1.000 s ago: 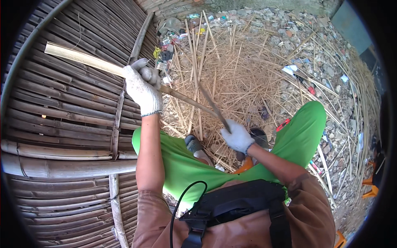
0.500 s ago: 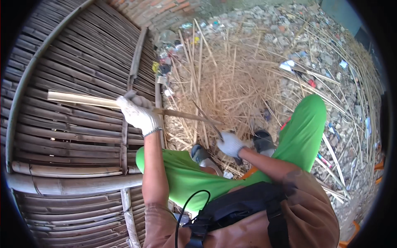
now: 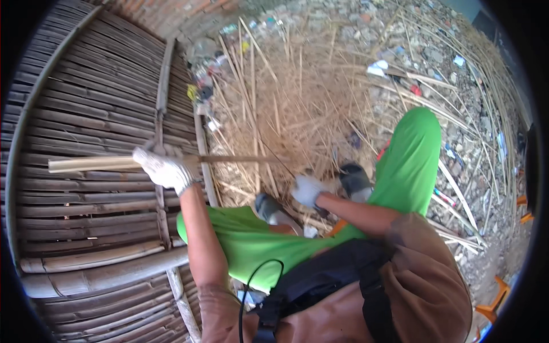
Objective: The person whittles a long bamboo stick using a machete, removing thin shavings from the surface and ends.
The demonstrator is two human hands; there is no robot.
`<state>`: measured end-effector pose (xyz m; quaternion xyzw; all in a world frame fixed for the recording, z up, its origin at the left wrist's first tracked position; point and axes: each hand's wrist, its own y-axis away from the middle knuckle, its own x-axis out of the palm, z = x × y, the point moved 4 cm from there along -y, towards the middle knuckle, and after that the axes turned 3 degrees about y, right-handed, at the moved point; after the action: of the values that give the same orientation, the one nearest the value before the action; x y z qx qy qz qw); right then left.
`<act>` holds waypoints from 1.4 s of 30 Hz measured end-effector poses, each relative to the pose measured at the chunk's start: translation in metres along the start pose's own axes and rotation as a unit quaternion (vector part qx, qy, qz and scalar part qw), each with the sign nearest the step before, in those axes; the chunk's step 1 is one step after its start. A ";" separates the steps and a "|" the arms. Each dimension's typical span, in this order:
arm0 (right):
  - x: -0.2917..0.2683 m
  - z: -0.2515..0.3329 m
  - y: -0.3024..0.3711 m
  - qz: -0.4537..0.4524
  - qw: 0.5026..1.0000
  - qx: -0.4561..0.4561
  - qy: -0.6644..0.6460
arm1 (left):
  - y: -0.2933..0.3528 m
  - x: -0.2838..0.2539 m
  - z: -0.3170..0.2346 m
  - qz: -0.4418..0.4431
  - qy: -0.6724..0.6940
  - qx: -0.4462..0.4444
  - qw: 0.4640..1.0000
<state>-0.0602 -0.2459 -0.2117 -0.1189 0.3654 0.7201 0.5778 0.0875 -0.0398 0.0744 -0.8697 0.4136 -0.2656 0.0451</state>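
My left hand (image 3: 164, 166), in a white knit glove, is closed around a split bamboo strip (image 3: 91, 164). The pale end of the strip sticks out to the left over a bamboo panel, and its darker end reaches right, in front of my knees. Low between my legs, my gloved right hand (image 3: 309, 190) is closed on a long thin blade, probably a knife (image 3: 281, 162). Its handle is hidden in the glove. The blade shows almost edge-on as a dark line slanting up-left near the strip's right end; whether they touch I cannot tell.
The bamboo slat panel (image 3: 103, 200) fills the left side. Dry shavings (image 3: 320, 103) heap in front of my feet, with long bamboo strips (image 3: 246, 80) across them. Rubble and litter (image 3: 440, 57) lie beyond, below a brick wall (image 3: 189, 14). An orange object (image 3: 496, 297) stands at the lower right.
My left hand and the bamboo strip have shifted left, and the strip lies more level. The knife blade has turned and looks thinner. The whole view has shifted a little.
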 end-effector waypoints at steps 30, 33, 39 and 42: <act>0.020 0.008 -0.013 -0.115 0.987 -0.105 -0.029 | -0.016 0.001 0.014 0.059 0.019 0.000 0.998; 0.027 0.028 -0.007 -0.113 0.987 -0.114 -0.029 | -0.019 0.001 0.017 0.069 0.019 0.005 0.997; 0.042 -0.069 -0.019 0.109 0.964 -0.070 0.234 | -0.024 -0.004 0.011 0.066 -0.005 -0.012 0.998; 0.057 -0.090 -0.033 0.095 0.986 0.019 0.134 | -0.024 -0.003 0.013 0.180 0.096 -0.056 0.977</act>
<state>-0.0696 -0.2613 -0.3217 -0.1682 0.4626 0.7420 0.4551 0.1094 -0.0233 0.0688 -0.7529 0.5797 -0.3115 0.0033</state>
